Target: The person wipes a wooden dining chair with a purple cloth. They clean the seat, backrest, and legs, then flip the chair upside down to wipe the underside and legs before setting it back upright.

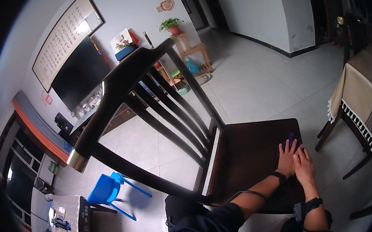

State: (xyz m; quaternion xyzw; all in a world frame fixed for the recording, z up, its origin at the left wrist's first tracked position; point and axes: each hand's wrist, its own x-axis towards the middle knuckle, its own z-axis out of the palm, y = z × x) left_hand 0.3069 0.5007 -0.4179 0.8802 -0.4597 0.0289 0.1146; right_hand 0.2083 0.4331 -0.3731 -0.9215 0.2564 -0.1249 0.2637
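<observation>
A dark brown wooden chair (255, 161) stands before me, its slatted backrest (127, 67) rising towards the left. Near the seat's far right edge, my left hand (287, 161) lies flat with fingers spread over a purple cloth (291, 137). Only parts of that cloth show around the fingers; the palm hides the rest. My right hand (304, 164) is right beside the left, its fingers touching or overlapping that hand's edge. Nothing shows in its grasp, though its underside is hidden. Both wrists wear black bands, and a dark cable runs by each forearm.
A cloth-covered table (358, 84) with tassels stands at the right, dark chair legs below. A blue plastic chair (106, 190) is at lower left beside a covered table (69, 202). Behind the backrest are a wooden plant stand (195, 49) and a television (82, 72).
</observation>
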